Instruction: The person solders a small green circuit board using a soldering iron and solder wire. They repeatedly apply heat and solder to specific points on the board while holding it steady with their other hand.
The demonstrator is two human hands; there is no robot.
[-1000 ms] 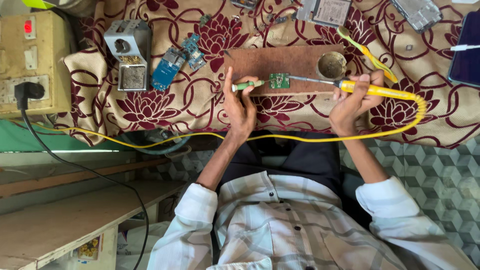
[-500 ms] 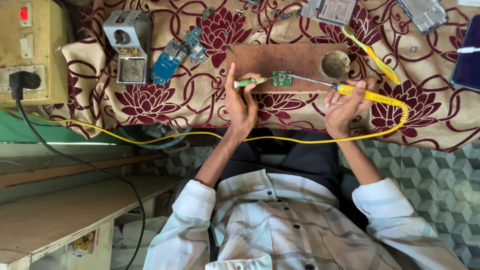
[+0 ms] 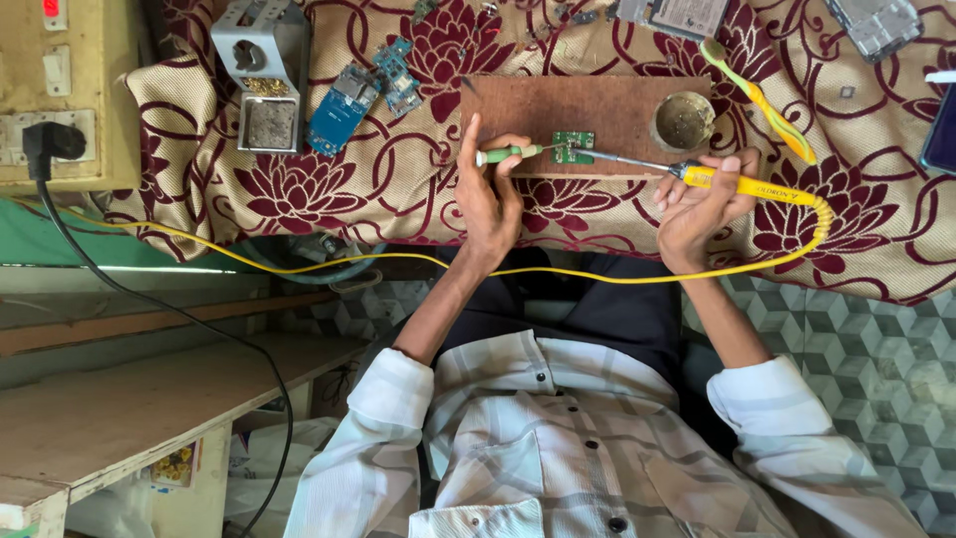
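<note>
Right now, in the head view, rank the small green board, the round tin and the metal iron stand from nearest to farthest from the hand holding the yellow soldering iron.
1. Round tin, just above the right hand.
2. Green board, toward the middle of the wooden block.
3. Iron stand, far across the cloth by the wall socket.

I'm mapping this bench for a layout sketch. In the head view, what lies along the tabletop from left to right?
Wall socket panel → grey soldering stand → blue circuit boards → left hand → small green board → round tin → right hand → yellow-green toothbrush.
</note>
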